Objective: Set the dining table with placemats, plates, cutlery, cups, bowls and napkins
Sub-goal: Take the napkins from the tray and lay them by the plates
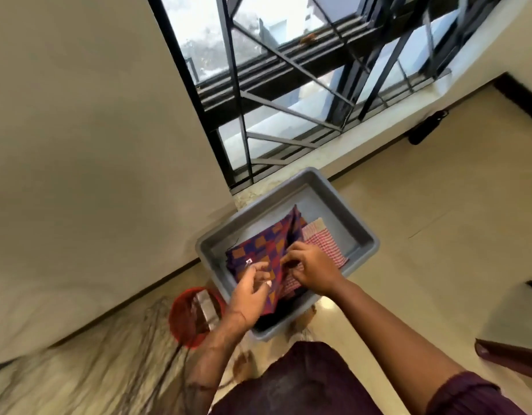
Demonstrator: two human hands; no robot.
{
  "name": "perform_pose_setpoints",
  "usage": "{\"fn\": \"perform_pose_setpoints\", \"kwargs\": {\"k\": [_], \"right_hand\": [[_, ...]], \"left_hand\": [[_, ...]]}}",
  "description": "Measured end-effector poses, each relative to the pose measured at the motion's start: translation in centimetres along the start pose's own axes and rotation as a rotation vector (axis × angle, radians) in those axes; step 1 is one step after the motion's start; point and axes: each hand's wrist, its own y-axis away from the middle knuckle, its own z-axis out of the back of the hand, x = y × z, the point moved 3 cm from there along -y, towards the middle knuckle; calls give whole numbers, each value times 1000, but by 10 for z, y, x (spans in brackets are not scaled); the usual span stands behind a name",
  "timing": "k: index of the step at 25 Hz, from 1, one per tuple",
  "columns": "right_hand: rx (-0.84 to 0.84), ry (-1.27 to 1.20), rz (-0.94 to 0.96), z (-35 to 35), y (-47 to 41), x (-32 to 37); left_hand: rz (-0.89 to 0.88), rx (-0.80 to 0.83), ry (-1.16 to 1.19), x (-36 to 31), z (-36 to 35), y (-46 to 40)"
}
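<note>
**Hands at the cloth stack: soft goods, grip by the folded edge**

Left hand (252, 287) sits at the near edge of the grey tub (360, 229), fingers curled and pinching the near hem of the purple-and-orange checked cloth (267, 250). Right hand (311, 269), just beside it at 3 o'clock, curls its fingers into the same cloth where it overlaps the red-and-white checked cloth (324, 244). Both hands are grasping fabric; neither is free.

Finding on handling: these cloths are judged light, limp and non-fragile. They will sag and unfold if lifted by one corner, so a two-handed pinch along a folded edge, or a flat hand under the stack, suits best. Layers may cling together; separating a single piece calls for a thumb slid between folds.

Location: the purple cloth lies in the tub's 9 o'clock half, the red-and-white one touching it toward 3 o'clock. The tub rests on the floor.

Beyond: a red basket (187, 316) stands near the tub at 8 o'clock. A barred window (288, 85) lies at 12 o'clock, with a dark object (427, 127) below its sill at 2 o'clock.
</note>
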Motion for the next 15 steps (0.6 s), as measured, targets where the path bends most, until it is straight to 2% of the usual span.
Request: {"fn": "perform_pose_setpoints", "kwargs": {"k": [3, 6, 9, 12, 15], "right_hand": [[-93, 163, 119, 11, 9, 51], [-192, 245, 168, 21, 24, 92], [-250, 295, 221, 42, 33, 127], [-345, 220, 179, 70, 44, 160], [-438, 236, 40, 85, 55, 176]], "left_hand": [[-277, 47, -104, -30, 21, 2], [-491, 80, -378, -53, 48, 16], [-718, -36, -601, -82, 68, 29], [-923, -60, -609, -107, 88, 44], [-968, -28, -557, -121, 104, 62]]}}
